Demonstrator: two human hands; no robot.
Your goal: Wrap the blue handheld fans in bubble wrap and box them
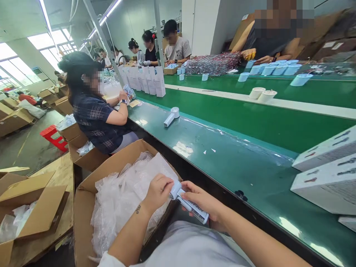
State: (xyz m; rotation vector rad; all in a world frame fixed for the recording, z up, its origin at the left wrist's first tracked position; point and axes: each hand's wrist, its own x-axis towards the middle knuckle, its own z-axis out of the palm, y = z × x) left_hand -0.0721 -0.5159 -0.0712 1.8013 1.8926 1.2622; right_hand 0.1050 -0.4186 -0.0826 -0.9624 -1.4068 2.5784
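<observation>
The left hand is pinching the round head of a light-blue device between nearly closed fingertips, while the right hand is curling partly closed around its handle. The device is hanging above the person's lap, just short of the green worktop, whose near edge is running diagonally past the right hand. Room for moving is stretching over the worktop toward the stacked white boxes at right; the cardboard box is crowding the left forearm.

The device is tilting handle-down toward the right, its handle showing a darker strip lengthwise. A similar device is lying farther along the worktop.

The cardboard box is holding heaped translucent bags; a flapped carton farther left is holding similar plastic.
</observation>
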